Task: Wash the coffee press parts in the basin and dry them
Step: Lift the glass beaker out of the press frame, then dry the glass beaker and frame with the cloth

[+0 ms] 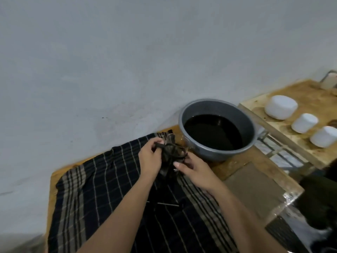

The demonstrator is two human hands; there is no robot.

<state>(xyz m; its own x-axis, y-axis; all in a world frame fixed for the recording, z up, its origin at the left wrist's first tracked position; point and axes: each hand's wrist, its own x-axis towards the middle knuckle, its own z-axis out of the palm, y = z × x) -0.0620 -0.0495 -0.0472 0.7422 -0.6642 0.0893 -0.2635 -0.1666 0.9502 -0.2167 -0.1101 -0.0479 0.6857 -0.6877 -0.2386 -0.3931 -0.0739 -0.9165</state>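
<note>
Head cam, only one view here. Both hands are up at the far end of a dark checked cloth with pale stripes [102,189] that's spread over a wooden table [235,167]. The left hand [150,157] has its fingers curled round a bunched-up bit of that cloth, pushing it against a clear glass coffee press beaker [174,152]. The right hand [196,171] cups the beaker from the other side, thumb laid flat across the wrapped cloth, fingers curled under it. The beaker is mostly wrapped, so you only catch some glassy rim and a bit of white print; it's held just above the cloth, right beside the basin.

The round grey metal basin [218,106] sits on the table just past the hands, holding very dark water. A thin metal rod [167,204] lies on the cloth between the forearms; can't tell exactly what it's attached to.

Off to the right is a second wooden surface [300,95] with three white cylindrical lidded jars [280,106] in a row. Bare grey wall [127,61] behind everything.
</note>
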